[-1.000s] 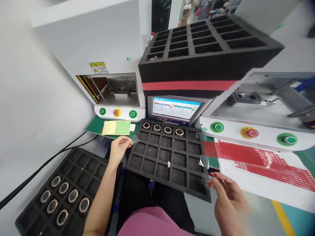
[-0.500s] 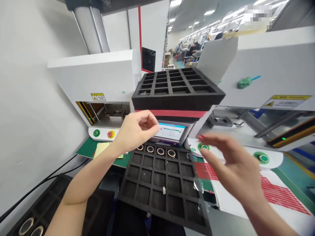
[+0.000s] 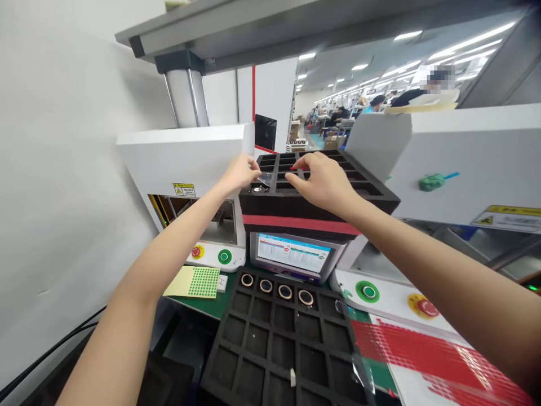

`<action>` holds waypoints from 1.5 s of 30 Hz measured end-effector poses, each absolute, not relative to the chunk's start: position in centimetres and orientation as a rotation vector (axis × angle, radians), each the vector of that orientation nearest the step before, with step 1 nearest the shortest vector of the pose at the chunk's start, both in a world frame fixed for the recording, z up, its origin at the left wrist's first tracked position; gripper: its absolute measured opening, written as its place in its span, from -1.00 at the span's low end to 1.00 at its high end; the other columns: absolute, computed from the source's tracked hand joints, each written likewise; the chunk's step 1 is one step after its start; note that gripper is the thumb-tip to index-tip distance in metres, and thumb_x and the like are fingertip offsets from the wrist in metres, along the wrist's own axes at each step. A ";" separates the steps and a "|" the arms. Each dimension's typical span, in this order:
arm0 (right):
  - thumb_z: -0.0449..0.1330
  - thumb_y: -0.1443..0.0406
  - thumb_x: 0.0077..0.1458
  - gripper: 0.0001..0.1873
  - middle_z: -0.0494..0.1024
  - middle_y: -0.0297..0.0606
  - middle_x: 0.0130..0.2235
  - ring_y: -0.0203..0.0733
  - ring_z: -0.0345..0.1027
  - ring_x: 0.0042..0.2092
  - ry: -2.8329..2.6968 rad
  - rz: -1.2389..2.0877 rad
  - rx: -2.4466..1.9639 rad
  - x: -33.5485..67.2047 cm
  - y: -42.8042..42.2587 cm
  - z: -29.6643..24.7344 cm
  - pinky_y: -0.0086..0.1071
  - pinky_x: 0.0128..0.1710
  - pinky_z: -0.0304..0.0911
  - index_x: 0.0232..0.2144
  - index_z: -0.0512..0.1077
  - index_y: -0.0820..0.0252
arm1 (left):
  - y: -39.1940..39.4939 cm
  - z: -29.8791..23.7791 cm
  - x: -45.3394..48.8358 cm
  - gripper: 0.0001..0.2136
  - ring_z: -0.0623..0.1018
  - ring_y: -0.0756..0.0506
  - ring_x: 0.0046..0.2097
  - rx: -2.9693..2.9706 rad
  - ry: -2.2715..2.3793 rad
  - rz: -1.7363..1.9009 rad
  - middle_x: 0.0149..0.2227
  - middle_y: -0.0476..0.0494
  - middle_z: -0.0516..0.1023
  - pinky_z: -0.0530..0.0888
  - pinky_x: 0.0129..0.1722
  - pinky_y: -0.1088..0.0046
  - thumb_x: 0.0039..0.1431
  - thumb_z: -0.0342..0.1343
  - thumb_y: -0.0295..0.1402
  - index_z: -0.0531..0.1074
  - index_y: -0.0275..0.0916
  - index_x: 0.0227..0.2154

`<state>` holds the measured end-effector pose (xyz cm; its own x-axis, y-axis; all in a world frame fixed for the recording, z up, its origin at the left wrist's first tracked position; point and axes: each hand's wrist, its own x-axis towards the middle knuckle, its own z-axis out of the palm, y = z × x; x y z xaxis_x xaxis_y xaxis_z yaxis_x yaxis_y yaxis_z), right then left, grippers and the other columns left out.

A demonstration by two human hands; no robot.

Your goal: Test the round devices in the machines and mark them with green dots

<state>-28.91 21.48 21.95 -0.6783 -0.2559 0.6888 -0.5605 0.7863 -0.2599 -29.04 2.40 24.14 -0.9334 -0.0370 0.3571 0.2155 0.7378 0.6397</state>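
Observation:
Both my arms reach up to a black foam tray (image 3: 372, 194) that sits on a red foam layer above the small monitor (image 3: 293, 254). My left hand (image 3: 240, 172) is at the tray's near left corner, its fingers pinched on a small clear film piece (image 3: 265, 179) over a cell holding a ring part (image 3: 257, 189). My right hand (image 3: 323, 180) lies on the tray's grid, fingers curled down into the cells; what it holds, if anything, is hidden.
A second black foam tray (image 3: 279, 349) lies below with several gold rings (image 3: 274, 287) in its back row. A green dot sticker sheet (image 3: 198, 281) is at left, red label sheets (image 3: 418, 355) at right. White machines with green and red buttons flank the monitor. People work far behind.
Both hands have risen from the lower tray to the upper foam tray, and the view has tilted up. The left hand still pinches the clear film.

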 end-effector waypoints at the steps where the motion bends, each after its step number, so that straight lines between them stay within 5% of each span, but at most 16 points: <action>1: 0.21 0.26 0.11 -0.80 0.51 -0.06 -0.18 0.05 0.40 -0.14 -2.338 0.590 0.596 -29.2 21.2 21.8 -0.14 -0.13 0.28 -0.26 0.47 0.30 | 2.2 24.1 -29.5 -0.85 0.42 0.03 -0.51 -0.130 -2.612 -1.020 -0.57 -0.06 0.47 0.41 -0.36 0.43 0.07 0.15 -0.56 0.38 -0.30 -0.57; 26: 0.13 0.32 0.12 -0.81 0.50 0.00 -0.13 0.10 0.39 -0.09 -2.352 0.526 0.710 -30.5 19.7 20.6 -0.13 -0.09 0.28 -0.20 0.41 0.27 | 1.2 22.3 -32.4 -0.90 0.47 -0.08 -0.43 -0.169 -2.842 -0.487 -0.58 -0.06 0.45 0.40 -0.26 0.39 0.00 0.25 -0.52 0.50 -0.28 -0.56; 32: 0.12 0.30 0.11 -0.82 0.50 -0.01 -0.16 0.09 0.37 -0.09 -2.263 0.500 0.743 -30.4 21.4 20.3 -0.12 -0.09 0.27 -0.22 0.40 0.26 | 1.9 22.4 -31.7 -0.84 0.56 -0.18 -0.17 -0.131 -2.762 -0.284 -0.26 -0.22 0.59 0.46 -0.11 0.30 -0.01 0.26 -0.52 0.54 -0.28 -0.31; 38: 0.14 0.26 0.10 -0.80 0.49 -0.06 -0.17 0.06 0.39 -0.13 -2.133 0.427 0.767 -27.2 26.6 19.6 -0.12 -0.14 0.30 -0.21 0.40 0.22 | 2.2 22.7 -29.5 -0.66 0.58 -0.14 -0.01 -0.390 -2.913 -0.154 -0.05 -0.14 0.62 0.44 0.04 0.39 0.12 0.01 -0.58 0.61 -0.20 -0.15; 41: 0.14 0.25 0.15 -0.80 0.50 -0.05 -0.14 0.04 0.42 -0.11 -2.102 0.347 0.796 -22.9 30.1 19.0 -0.13 -0.12 0.32 -0.18 0.40 0.22 | 2.0 22.6 -28.1 -0.58 0.46 -0.11 0.18 -0.498 -2.990 -0.016 0.17 -0.04 0.47 0.31 0.21 0.44 0.27 -0.09 -0.41 0.44 -0.14 0.14; 45: 0.12 0.30 0.22 -0.84 0.54 -0.04 -0.12 0.00 0.45 -0.07 -2.033 0.276 0.713 -16.4 34.5 17.9 -0.16 -0.10 0.36 -0.16 0.38 0.22 | 1.3 22.3 -28.3 -0.42 0.27 -0.15 0.32 -0.572 -2.974 0.106 0.33 -0.06 0.24 0.15 0.32 0.36 0.28 0.05 -0.16 0.16 -0.17 0.32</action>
<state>-16.42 34.49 17.94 -0.3968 -0.3761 0.8373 -0.5860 0.8059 0.0843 -28.29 1.35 22.28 -0.9227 0.3734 0.0958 0.3657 0.9265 -0.0891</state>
